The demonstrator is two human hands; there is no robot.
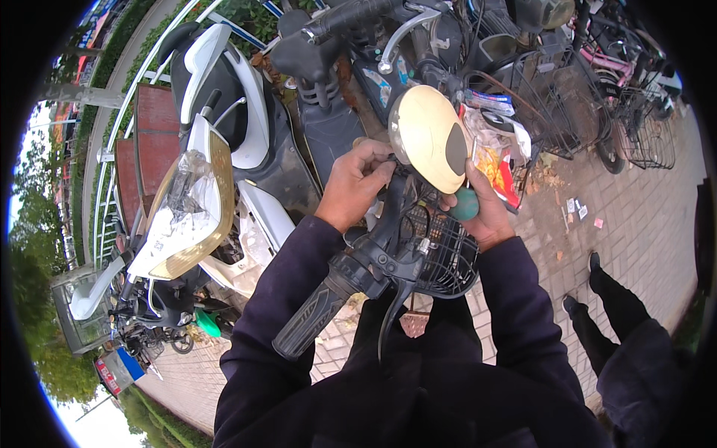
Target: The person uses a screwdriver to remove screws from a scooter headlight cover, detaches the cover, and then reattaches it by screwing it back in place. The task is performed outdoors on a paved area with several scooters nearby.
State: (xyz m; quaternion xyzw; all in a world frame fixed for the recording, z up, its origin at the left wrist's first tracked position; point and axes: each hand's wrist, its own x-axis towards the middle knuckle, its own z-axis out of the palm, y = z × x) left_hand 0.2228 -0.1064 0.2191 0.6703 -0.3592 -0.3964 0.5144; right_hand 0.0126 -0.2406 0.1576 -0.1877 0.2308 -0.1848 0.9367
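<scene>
A cream oval shell (pixel 418 123) with a dark oval patch stands over an electric bike's handlebar; it looks like a mirror back or lamp cover. At its lower left edge, my left hand (pixel 357 183) has thumb and fingers pinched together on a small dark part that I cannot make out. To the right, my right hand (pixel 487 207) is closed around a screwdriver (pixel 464 204) with a green rounded handle, its thin metal shaft pointing up beside the shell. Below my hands are the black rubber grip (pixel 312 319) and a brake lever (pixel 396 317).
A black wire basket (pixel 437 254) hangs beyond the handlebar. A white scooter (pixel 190 198) stands at left, with a railing behind it. More bikes with baskets (pixel 650 138) stand at far right. A person in dark clothes (pixel 642 366) is on the paving at lower right.
</scene>
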